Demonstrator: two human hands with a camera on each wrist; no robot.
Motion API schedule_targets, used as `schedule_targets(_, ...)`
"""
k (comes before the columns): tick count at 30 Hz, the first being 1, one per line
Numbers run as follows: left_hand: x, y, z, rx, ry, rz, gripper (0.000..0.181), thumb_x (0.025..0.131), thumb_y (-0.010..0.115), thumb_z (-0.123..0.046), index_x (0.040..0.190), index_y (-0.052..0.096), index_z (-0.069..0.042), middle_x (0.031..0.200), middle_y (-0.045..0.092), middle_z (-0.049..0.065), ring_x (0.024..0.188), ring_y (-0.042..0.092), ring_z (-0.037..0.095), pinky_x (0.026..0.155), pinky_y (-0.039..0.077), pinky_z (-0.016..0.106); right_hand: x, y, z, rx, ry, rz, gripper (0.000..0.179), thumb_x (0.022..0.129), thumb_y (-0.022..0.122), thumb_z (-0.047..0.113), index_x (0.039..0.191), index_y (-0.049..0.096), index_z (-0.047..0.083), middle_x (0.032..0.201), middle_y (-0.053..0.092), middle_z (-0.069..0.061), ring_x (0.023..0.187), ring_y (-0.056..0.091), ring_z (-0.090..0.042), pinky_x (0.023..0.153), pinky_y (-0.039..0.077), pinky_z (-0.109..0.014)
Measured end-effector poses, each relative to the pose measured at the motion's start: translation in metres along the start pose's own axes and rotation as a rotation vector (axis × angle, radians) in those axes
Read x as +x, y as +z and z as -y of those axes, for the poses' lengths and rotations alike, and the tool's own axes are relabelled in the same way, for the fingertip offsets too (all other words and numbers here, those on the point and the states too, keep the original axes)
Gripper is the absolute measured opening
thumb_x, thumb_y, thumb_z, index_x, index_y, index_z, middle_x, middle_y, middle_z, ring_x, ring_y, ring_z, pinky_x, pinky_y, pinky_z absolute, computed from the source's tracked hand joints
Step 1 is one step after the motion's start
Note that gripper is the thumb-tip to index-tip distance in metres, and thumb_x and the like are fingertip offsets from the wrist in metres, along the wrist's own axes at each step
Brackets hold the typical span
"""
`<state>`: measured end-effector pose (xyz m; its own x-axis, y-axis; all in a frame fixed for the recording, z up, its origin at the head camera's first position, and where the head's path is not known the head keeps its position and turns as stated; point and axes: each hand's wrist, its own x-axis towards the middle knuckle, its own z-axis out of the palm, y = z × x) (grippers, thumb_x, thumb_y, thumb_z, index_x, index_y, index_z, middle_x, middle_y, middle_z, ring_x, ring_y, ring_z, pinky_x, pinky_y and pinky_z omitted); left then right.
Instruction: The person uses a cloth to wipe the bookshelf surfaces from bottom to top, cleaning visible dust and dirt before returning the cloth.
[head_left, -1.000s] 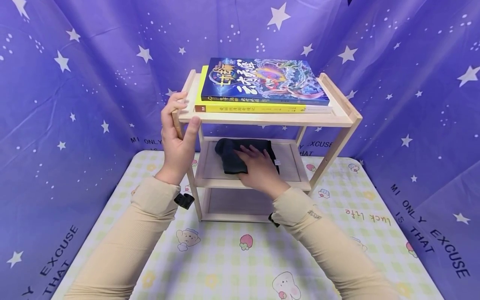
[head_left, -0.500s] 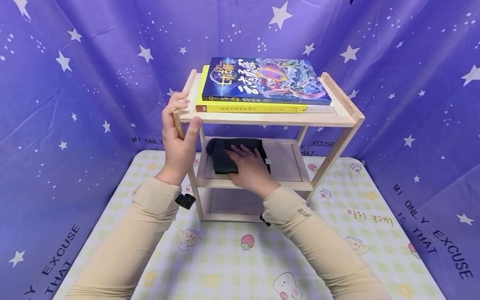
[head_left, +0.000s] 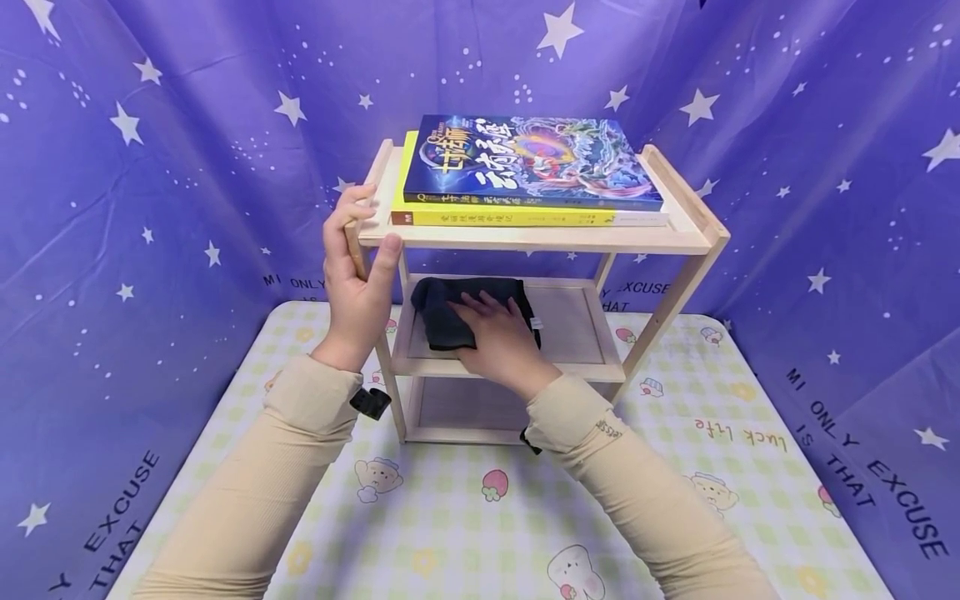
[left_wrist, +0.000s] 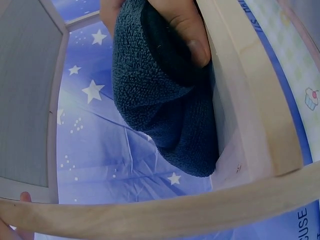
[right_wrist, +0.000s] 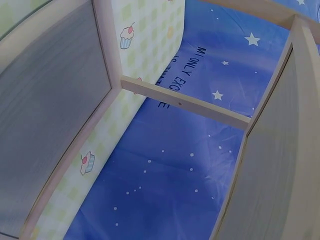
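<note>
My left hand grips the upper left corner of a three-tier wooden shelf, fingers over its side rail and thumb at the front. On the middle tier lies a folded dark cloth, which looks like a terry towel with a small white tag. My right hand presses on top of this cloth with its fingers spread. The left wrist view shows the towel's looped, blue-grey pile and the right thumb at its edge. The right wrist view shows neither hand nor cloth, only the shelf's panels and a rail.
Two books lie stacked on the top tier: a blue illustrated one over a yellow one. Beneath stands a table with a checked cloth. Purple star-printed curtains surround it.
The right hand and the dark cloth slid left along the middle tier between one second and half a second ago. Since then they have hardly moved. The left hand keeps its hold.
</note>
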<state>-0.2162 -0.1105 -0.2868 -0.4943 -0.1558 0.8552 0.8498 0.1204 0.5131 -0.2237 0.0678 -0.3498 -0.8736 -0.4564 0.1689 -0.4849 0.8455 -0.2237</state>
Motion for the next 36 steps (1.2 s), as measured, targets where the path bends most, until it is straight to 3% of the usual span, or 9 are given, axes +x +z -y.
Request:
schedule_targets(9,0.0,0.0,0.0,0.001,0.005,-0.005,0.065,0.095,0.058,-0.053,0.116,0.04,0.006,0.144,0.045,0.019,0.145,0.032,0.019,0.113,0.039,0.039,-0.004,-0.001,0.001,0.01,-0.029,0.003,0.063,0.085,0.064,0.025,0.146,0.05,0.016,0.153,0.045,-0.01,0.145,0.037,-0.034,0.116,0.022,-0.064)
schedule_targets(18,0.0,0.0,0.001,0.005,0.006,-0.003,0.065,0.095,0.058,-0.053,0.116,0.041,0.006,0.144,0.045,0.019,0.145,0.033,0.02,0.112,0.04,0.038,-0.011,-0.008,0.005,-0.023,-0.082,0.02,0.056,0.089,0.069,0.034,0.14,0.057,0.016,0.149,0.05,-0.011,0.14,0.043,-0.036,0.113,0.029,-0.065)
schedule_targets(25,0.0,0.0,0.001,-0.01,0.014,-0.005,0.063,0.095,0.058,-0.051,0.115,0.04,0.006,0.144,0.045,0.02,0.143,0.036,0.021,0.112,0.04,0.038,-0.017,-0.013,0.012,-0.074,-0.133,0.04,0.049,0.087,0.068,0.021,0.135,0.059,0.016,0.145,0.055,-0.013,0.136,0.048,-0.04,0.109,0.034,-0.067)
schedule_targets(36,0.0,0.0,0.001,-0.001,0.02,-0.006,0.063,0.095,0.058,-0.051,0.115,0.041,0.006,0.143,0.045,0.021,0.142,0.036,0.021,0.114,0.038,0.038,-0.03,-0.012,0.019,-0.098,-0.147,0.03,0.05,0.087,0.068,0.023,0.137,0.058,0.019,0.145,0.055,-0.011,0.135,0.049,-0.038,0.108,0.035,-0.066)
